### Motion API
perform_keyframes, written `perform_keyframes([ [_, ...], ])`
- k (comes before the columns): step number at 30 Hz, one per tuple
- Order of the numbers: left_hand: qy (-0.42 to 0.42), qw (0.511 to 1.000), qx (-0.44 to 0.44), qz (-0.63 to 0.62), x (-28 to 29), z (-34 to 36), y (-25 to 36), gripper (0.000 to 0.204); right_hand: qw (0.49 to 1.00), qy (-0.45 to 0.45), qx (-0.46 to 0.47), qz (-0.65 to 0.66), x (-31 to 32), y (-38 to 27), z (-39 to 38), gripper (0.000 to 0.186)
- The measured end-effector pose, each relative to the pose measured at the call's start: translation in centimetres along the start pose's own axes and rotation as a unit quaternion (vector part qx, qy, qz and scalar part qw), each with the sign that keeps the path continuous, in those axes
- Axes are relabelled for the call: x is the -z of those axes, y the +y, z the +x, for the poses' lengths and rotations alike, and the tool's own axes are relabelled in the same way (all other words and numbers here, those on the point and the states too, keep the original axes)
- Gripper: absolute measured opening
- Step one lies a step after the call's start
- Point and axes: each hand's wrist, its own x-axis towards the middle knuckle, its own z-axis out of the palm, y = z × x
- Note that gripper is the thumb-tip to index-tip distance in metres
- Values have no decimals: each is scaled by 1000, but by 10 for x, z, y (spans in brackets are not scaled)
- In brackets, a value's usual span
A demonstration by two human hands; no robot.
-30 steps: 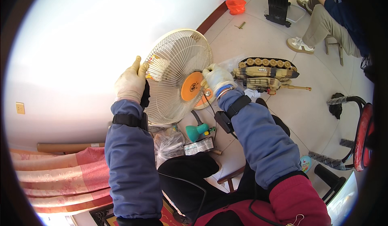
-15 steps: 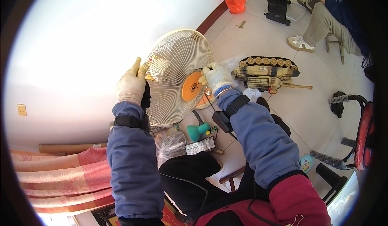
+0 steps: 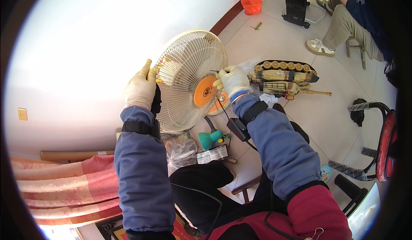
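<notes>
A round electric fan (image 3: 189, 51) with a cream wire guard and an orange centre badge stands tilted in front of me, near the white wall. My left hand (image 3: 140, 87), in a pale glove, grips the left rim of the guard. In my right hand (image 3: 234, 82), also gloved, a thin dark rod (image 3: 215, 71) is pinched; its tip points left over the guard's right side. Whether the rod touches the wires I cannot tell. Behind my right wrist the fan's orange base panel (image 3: 218, 107) shows partly.
A camouflage toy tank (image 3: 283, 77) lies on its side right of the fan. Below the fan are a green lamp (image 3: 207, 140), a clear plastic bag (image 3: 180, 153) and a printed box (image 3: 213, 155). A red bag (image 3: 251, 6) and a seated person's leg (image 3: 341, 27) are farther off.
My right hand has shifted slightly right, and more of the thin dark rod shows at its fingertips. My left hand keeps its hold on the fan's rim.
</notes>
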Motion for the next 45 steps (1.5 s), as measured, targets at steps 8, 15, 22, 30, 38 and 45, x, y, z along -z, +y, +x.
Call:
perform_keyframes([
  [8, -2, 1000, 5, -2, 0, 1, 0, 52, 999, 18, -8, -44, -3, -7, -12, 25],
  [15, -7, 1000, 11, -9, 3, -2, 2, 53, 999, -31, -19, -39, 10, -23, -12, 17],
  [22, -16, 1000, 16, -7, 3, -1, 4, 53, 997, -24, 24, -69, 4, -18, -16, 22],
  [30, -14, 1000, 7, -6, 5, -4, 2, 53, 986, -87, -42, -133, 7, -26, -13, 22],
  [38, -6, 1000, -8, -16, 2, -1, -3, 53, 968, -15, 22, -251, 2, -33, -20, 28],
  [45, -9, 1000, -4, -14, -1, -2, 0, 54, 923, 89, 96, -361, -8, -20, -16, 36],
])
